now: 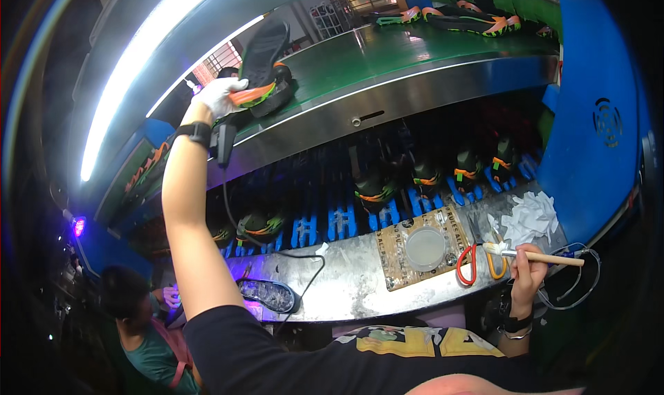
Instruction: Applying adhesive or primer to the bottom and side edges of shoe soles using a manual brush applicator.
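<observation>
My left hand (220, 96), in a white glove, is raised at the far left over the green conveyor belt. It grips the orange and green edge of a shoe sole (254, 95). Right against that sole a dark, long sole (266, 46) stands tilted up; I cannot tell whether my hand holds it too. At the lower right my bare right hand (529, 274) is closed around a brush (553, 259) with a pale wooden handle. The brush's head points left, above a red loop handle (467, 265) and a yellow loop handle (494, 262) on the bench.
A round tub (425, 248) rests on taped cardboard (393, 263), with crumpled white paper (529, 218) to its right. Shoes (373, 187) sit on blue holders beneath the belt (346, 59). One sole (270, 295) lies on the metal bench near a cable. A co-worker (142, 319) is at lower left.
</observation>
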Demonstrator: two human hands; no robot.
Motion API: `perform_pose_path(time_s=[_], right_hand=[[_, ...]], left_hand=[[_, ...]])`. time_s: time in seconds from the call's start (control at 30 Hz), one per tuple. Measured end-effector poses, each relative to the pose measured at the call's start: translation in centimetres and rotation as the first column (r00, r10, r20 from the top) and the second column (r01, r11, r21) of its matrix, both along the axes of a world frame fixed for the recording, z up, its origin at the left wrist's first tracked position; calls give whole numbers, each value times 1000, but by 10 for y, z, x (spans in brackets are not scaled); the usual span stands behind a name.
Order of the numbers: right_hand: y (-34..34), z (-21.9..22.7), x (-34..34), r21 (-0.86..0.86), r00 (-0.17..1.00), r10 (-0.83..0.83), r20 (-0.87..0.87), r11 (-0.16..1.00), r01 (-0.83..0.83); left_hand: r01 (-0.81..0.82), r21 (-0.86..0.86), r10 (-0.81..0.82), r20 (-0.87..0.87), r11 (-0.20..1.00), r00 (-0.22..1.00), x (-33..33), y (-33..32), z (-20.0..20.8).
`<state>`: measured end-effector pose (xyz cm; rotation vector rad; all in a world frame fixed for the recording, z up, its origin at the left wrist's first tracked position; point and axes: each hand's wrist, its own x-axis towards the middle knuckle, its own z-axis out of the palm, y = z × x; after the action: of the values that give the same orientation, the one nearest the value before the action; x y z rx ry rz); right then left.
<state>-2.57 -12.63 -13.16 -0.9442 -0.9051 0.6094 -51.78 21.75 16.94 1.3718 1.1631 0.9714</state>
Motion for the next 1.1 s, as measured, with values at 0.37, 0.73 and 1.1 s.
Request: perform_pose_path(time_s=[0.37,0.73,1.1], right_hand=[[48,33,-28,-6,974,225,14,974,-225],[19,38,-104,-181,829,377,413,926,-331],[39,28,-161,-205,881,330,338,940,-274]], left_hand=[[359,250,-197,-503,899,842,70,-194,-27],[472,-291,-470,82,832,879,61,-229,-234],[163,192,-171,976,968,-135,86,-282,-365]])
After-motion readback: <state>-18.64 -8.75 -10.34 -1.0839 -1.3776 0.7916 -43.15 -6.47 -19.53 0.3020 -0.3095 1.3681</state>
